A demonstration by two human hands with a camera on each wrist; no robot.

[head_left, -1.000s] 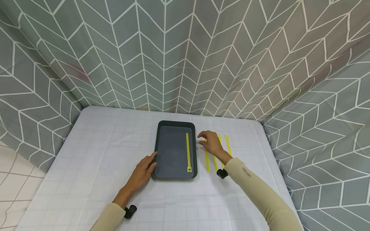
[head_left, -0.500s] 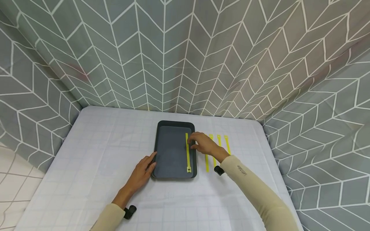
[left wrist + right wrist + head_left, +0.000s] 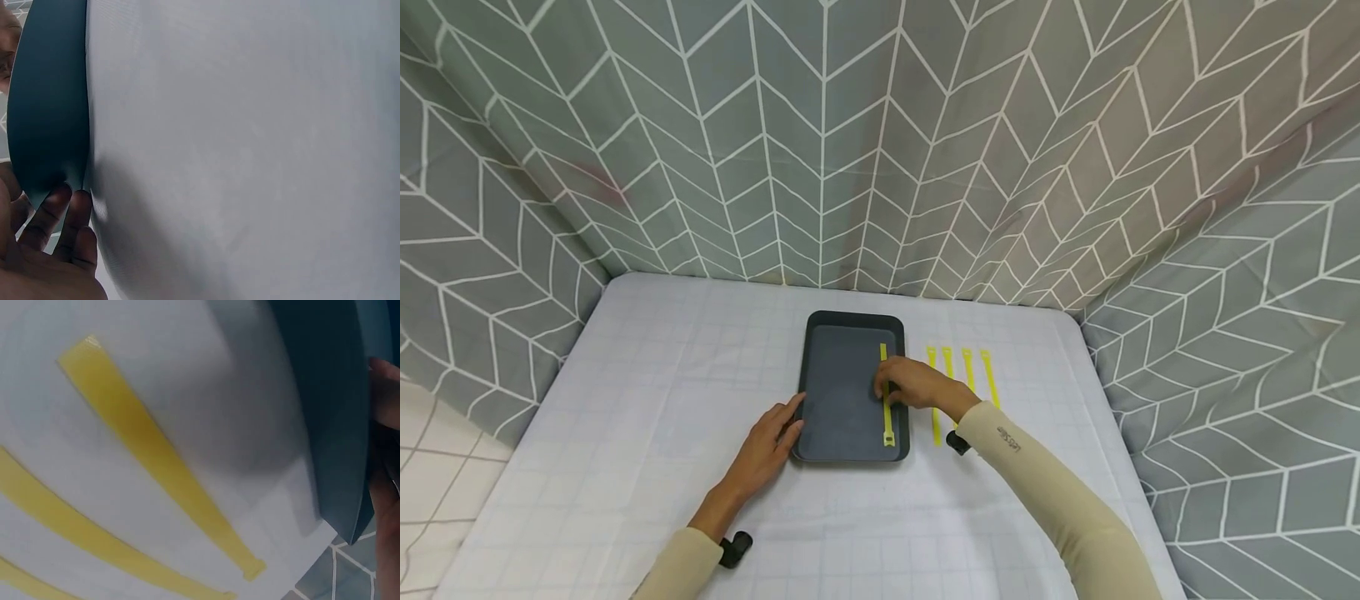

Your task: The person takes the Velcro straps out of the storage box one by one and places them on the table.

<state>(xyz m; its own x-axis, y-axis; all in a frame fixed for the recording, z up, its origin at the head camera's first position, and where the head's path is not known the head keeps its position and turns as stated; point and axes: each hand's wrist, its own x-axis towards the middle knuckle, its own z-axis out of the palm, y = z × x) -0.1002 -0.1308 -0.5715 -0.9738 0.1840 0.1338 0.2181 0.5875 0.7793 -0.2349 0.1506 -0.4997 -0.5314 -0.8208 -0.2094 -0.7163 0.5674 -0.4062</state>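
A dark grey rectangular tray (image 3: 842,392) lies on the white-covered table. Inside, along its right side, is a yellow cable strap (image 3: 888,425) with a slotted head at the near end. My right hand (image 3: 917,383) reaches over the tray's right wall, thumb and fingers bent down on either side of that strap's middle. Whether they pinch it I cannot tell; the tray wall hides the fingertips in the right wrist view. My left hand (image 3: 763,450) rests against the tray's left side, its fingertips (image 3: 59,194) touching the outer wall.
Several more yellow straps (image 3: 988,371) lie side by side on the table right of the tray, partly under the right forearm. A patterned grey curtain (image 3: 865,167) hangs behind the table (image 3: 685,375) and at both sides.
My right hand has moved left from above the loose straps, across the tray's right wall, and down to the strap inside. The left hand and the tray have stayed in place.
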